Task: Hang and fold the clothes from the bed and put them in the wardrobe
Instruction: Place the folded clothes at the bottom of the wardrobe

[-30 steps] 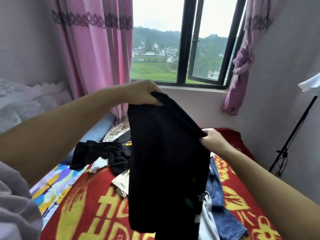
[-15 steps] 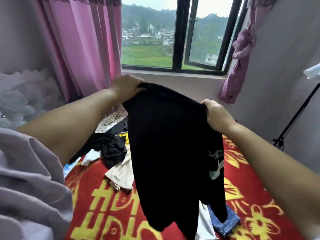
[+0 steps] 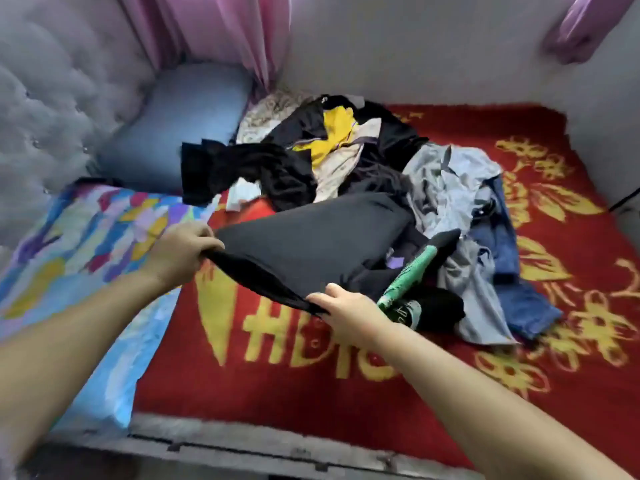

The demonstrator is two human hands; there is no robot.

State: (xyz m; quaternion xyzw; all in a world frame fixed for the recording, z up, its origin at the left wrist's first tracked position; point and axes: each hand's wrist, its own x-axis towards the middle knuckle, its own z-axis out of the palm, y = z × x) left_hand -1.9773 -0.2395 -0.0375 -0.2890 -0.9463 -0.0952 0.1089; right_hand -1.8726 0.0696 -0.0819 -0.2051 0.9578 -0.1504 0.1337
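Note:
A black garment (image 3: pixel 311 240) lies spread low over the red and yellow blanket (image 3: pixel 277 368), its far part resting against the heap of clothes. My left hand (image 3: pixel 180 251) grips its near left corner, and my right hand (image 3: pixel 346 313) pinches the near right corner. The edge between them is pulled taut. A green printed panel (image 3: pixel 408 275) of the garment shows to the right of my right hand. Behind lies a heap of clothes (image 3: pixel 346 157): black pieces, a yellow and cream top, a grey shirt (image 3: pixel 450 188) and blue jeans (image 3: pixel 509 258).
A blue pillow (image 3: pixel 173 123) and a tufted grey headboard (image 3: pixel 52 98) are at the left, with a colourful sheet (image 3: pixel 79 244) below them. Pink curtains (image 3: pixel 214 32) hang at the back. The bed's near edge (image 3: pixel 242 441) runs along the bottom.
Both hands have brought the black garment down from chest height in front of the window onto the bed. The view has tipped down, so the window is out of sight.

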